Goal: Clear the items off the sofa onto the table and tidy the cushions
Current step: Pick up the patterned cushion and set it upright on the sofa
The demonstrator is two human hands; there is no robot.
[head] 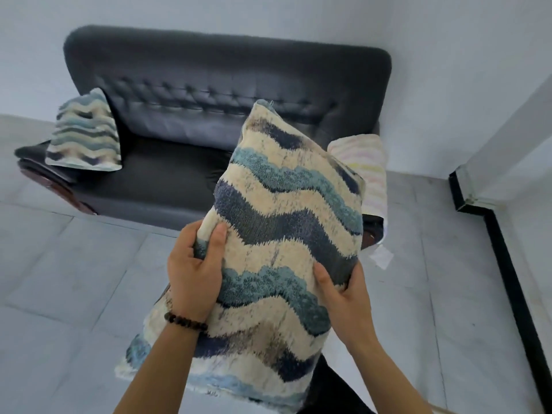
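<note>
I hold a large cushion (268,234) with cream, teal and navy wavy bands up in the air in front of the black sofa (209,94). My left hand (195,273), with a bead bracelet at the wrist, grips its left edge. My right hand (343,291) grips its right edge. A second cushion (85,134) of the same pattern leans upright in the sofa's left corner. A pale striped towel (366,165) is draped over the sofa's right arm, partly hidden behind the held cushion.
The sofa stands against a white wall on a grey tiled floor (74,264). A white scrap of paper (382,256) lies on the floor by the sofa's right end. A wall corner with black skirting (493,222) juts out on the right.
</note>
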